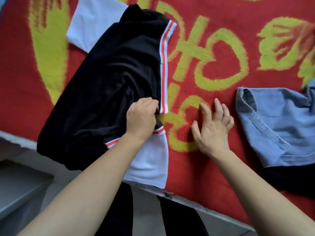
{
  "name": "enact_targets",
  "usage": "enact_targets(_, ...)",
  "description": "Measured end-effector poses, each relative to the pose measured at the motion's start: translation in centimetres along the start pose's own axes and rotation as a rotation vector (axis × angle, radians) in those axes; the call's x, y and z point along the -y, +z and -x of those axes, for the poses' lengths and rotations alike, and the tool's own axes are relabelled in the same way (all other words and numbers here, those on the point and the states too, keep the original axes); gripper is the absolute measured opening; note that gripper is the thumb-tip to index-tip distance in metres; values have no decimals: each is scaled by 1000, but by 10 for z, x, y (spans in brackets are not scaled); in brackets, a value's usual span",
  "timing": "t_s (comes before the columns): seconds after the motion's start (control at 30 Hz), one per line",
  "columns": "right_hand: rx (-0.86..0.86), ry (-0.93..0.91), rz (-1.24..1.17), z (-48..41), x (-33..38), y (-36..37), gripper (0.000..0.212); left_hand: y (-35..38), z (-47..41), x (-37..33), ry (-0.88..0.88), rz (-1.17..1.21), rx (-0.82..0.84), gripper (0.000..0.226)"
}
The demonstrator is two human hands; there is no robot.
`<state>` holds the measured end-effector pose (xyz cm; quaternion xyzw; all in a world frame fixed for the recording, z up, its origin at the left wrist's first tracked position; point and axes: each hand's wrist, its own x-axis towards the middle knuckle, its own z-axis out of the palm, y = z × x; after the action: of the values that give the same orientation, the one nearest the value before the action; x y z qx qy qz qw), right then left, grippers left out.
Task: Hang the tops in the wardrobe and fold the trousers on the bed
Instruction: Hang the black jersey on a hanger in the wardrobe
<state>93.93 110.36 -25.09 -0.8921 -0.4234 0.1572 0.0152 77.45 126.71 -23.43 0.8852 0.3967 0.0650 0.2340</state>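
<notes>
Red bedspread [221, 40], left hand [141, 118] pinching black garment [110, 79], right hand [213, 128] splayed flat

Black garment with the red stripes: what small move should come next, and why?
Probably move the right hand across to grip the striped edge near the left hand, so both can lift the black garment. Only the left hand grips it now; the right hand is open over the red blanket, holding nothing.

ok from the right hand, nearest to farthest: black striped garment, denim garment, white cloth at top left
1. denim garment, just right of the right hand
2. black striped garment, to its left, gripped by the left hand
3. white cloth, far top left
</notes>
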Motion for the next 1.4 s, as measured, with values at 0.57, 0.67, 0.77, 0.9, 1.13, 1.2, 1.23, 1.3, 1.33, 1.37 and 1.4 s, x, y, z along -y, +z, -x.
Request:
enact_targets(0.57, -124, -472, 2, -105, 115, -17, 30, -52, 47, 76, -1016, 920, -72, 20)
enact_targets(0.67, -49, -449, 86, -59, 107, -19, 20, -68, 52, 75, -1097, 969, -61, 26)
enact_targets(0.77, 112, -329, 30, -15, 116, -45, 20, -108, 61, 66, -1124, 998, -79, 32)
enact_targets(0.9, 33, -66, -458, 31, 166, -114, 26, -195, 76, 64, -1067, 1054, -164, 34)
enact_targets(1.13, -80, -361, -462, 59, 264, -257, 24, -357, 120, 61, -918, 1135, -380, 23)
enact_targets(1.2, -90, -473, -443, 69, 287, -304, 27, -403, 142, 58, -847, 1175, -474, 23)
enact_targets(1.23, -96, -530, -445, 76, 298, -326, 27, -427, 155, 53, -809, 1172, -527, 28)
enact_targets(1.3, -89, -653, -444, 92, 318, -368, 23, -470, 186, 40, -717, 1163, -632, 23)
enact_targets(1.33, -79, -725, -434, 101, 330, -386, 18, -488, 204, 31, -677, 1171, -694, 12)
enact_targets(1.37, -66, -792, -422, 110, 341, -401, 13, -504, 224, 20, -655, 1174, -750, 6)
enact_targets(1.4, -47, -849, -417, 120, 352, -412, 9, -514, 243, 12, -639, 1168, -795, 4)
